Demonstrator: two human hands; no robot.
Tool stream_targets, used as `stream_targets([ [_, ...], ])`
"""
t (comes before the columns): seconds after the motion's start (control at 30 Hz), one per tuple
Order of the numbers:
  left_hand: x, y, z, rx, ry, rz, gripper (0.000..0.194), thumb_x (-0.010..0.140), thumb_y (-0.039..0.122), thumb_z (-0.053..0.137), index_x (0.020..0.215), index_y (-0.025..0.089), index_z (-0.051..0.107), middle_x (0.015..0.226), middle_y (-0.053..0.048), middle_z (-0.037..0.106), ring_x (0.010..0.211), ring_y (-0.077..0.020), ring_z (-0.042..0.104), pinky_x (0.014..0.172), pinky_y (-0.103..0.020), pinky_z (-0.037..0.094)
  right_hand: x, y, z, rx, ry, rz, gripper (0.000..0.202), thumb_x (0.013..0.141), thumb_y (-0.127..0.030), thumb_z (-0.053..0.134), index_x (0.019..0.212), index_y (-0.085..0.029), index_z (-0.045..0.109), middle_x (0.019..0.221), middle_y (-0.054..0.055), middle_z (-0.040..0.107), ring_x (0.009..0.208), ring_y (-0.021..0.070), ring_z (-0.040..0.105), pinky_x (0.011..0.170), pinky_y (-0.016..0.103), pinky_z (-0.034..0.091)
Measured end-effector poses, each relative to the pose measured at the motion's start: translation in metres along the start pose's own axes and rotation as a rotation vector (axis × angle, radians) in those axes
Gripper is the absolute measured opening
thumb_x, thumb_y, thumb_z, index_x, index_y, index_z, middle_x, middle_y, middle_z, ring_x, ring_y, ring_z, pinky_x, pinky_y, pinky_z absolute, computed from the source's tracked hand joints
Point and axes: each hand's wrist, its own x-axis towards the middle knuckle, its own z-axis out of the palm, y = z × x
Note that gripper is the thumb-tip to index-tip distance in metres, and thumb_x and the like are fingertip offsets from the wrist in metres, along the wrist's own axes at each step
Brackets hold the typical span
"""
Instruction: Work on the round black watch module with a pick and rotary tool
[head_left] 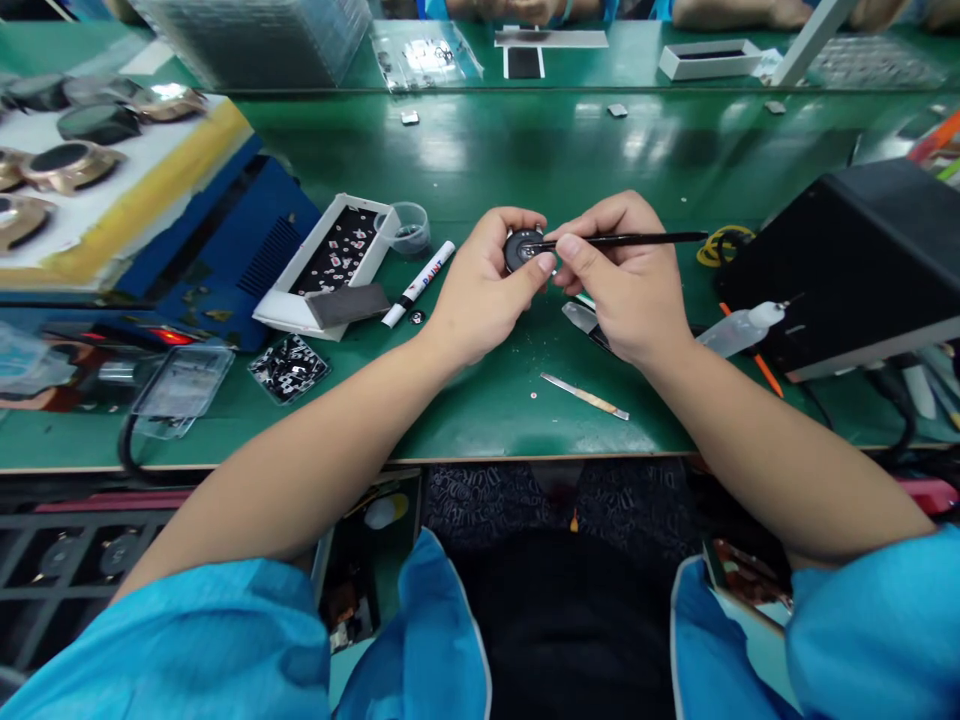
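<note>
Gold-rimmed round pieces (69, 165) sit atop a blue case (281, 190) at the far left of a green surface (480, 400), where a person in blue sleeves handles a small part. Nearer, a clear tray (281, 401) brims with small dark and silver parts (289, 366). To its right, a white box (289, 312) holds tiny pieces scattered over a black lining, a grey block (349, 306) lying across its near end. A clear cup (414, 222) stands beside the box's far end, with a white paint marker (429, 272) lying nearby. At center, the left hand (487, 285) pinches a round dark piece (516, 252) between thumb and fingers, above the surface. The right hand (626, 270) grips a slim dark tool (645, 239) between thumb and fingertips, its tip at the piece's face; contact cannot be made out. Below the hands, toward the near edge, lies a flat metal tool (585, 396). At right are a clear bottle (742, 328), an orange stick (766, 368) and a bulky black box (840, 260).
</note>
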Motion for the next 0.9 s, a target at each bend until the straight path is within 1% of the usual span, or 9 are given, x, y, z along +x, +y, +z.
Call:
stream_targets([
  [0.13,0.002,-0.006,-0.003,0.026,0.008,-0.013,0.07,0.089,0.072,0.102,0.134,0.029,0.07,0.107,-0.004,0.073,0.074,-0.0147,0.063,0.063,-0.03,0.052,0.002,0.002,-0.001,-0.016,-0.015,0.024,0.069,0.084,-0.088,0.1,0.102,-0.027,0.074,0.094,-0.003,0.081,0.074,0.0112,0.073,0.066,0.026,0.063],
  [0.33,0.003,-0.007,-0.005,0.083,0.02,0.025,0.071,0.087,0.073,0.101,0.133,0.027,0.073,0.134,-0.01,0.077,0.098,-0.0197,0.07,0.076,-0.032,0.059,0.004,0.007,-0.006,-0.036,-0.03,0.013,0.067,0.086,-0.088,0.099,0.102,-0.027,0.074,0.097,-0.003,0.079,0.074,0.0109,0.071,0.066,0.026,0.062],
  [0.4,0.004,-0.008,-0.005,0.076,0.016,0.027,0.076,0.086,0.076,0.101,0.135,0.026,0.072,0.134,-0.01,0.075,0.096,-0.0194,0.07,0.074,-0.031,0.058,0.005,0.01,-0.007,-0.041,-0.045,-0.003,0.064,0.09,-0.086,0.097,0.105,-0.028,0.075,0.099,-0.002,0.078,0.076,0.0115,0.071,0.067,0.028,0.063],
  [0.53,0.004,-0.009,-0.004,0.057,-0.004,0.024,0.08,0.084,0.082,0.101,0.136,0.028,0.071,0.124,-0.008,0.074,0.084,-0.0164,0.067,0.067,-0.03,0.055,0.002,0.01,-0.005,-0.017,-0.023,-0.048,0.056,0.095,-0.078,0.098,0.105,-0.028,0.077,0.098,-0.001,0.079,0.076,0.0128,0.072,0.067,0.029,0.063],
  [0.6,0.005,-0.007,-0.003,0.051,-0.014,0.025,0.082,0.083,0.085,0.1,0.135,0.029,0.07,0.119,-0.007,0.073,0.083,-0.0167,0.069,0.065,-0.03,0.056,0.0,0.008,-0.001,0.013,0.004,-0.06,0.049,0.097,-0.07,0.1,0.105,-0.028,0.078,0.095,-0.002,0.08,0.076,0.0129,0.074,0.067,0.028,0.063],
  [0.67,0.005,-0.005,-0.003,0.028,-0.019,0.034,0.087,0.08,0.089,0.1,0.135,0.03,0.068,0.122,-0.008,0.072,0.085,-0.0172,0.07,0.065,-0.029,0.057,-0.001,0.006,0.002,0.025,0.037,-0.088,0.045,0.099,-0.068,0.1,0.104,-0.028,0.079,0.095,-0.004,0.081,0.077,0.0126,0.074,0.068,0.028,0.063],
  [0.73,0.005,-0.004,-0.002,-0.005,-0.03,0.045,0.094,0.076,0.091,0.101,0.139,0.03,0.067,0.131,-0.009,0.071,0.089,-0.0178,0.073,0.066,-0.03,0.059,-0.003,0.004,0.004,0.004,0.066,-0.13,0.047,0.098,-0.071,0.099,0.103,-0.029,0.08,0.099,-0.004,0.083,0.083,0.0138,0.076,0.075,0.03,0.065],
  [0.8,0.005,-0.003,-0.002,-0.021,-0.033,0.05,0.1,0.075,0.091,0.103,0.146,0.032,0.065,0.137,-0.01,0.069,0.095,-0.0196,0.075,0.069,-0.031,0.063,-0.003,0.001,0.003,-0.038,0.07,-0.167,0.047,0.098,-0.074,0.097,0.103,-0.03,0.081,0.104,-0.003,0.084,0.094,0.0164,0.079,0.088,0.035,0.069],
  [0.9,0.005,-0.005,-0.004,-0.022,-0.029,0.035,0.109,0.073,0.09,0.104,0.157,0.036,0.061,0.14,-0.01,0.068,0.105,-0.0234,0.079,0.078,-0.035,0.068,-0.005,-0.004,0.002,-0.1,0.038,-0.195,0.041,0.103,-0.07,0.095,0.104,-0.031,0.084,0.108,-0.001,0.085,0.103,0.0195,0.082,0.102,0.041,0.07],
])
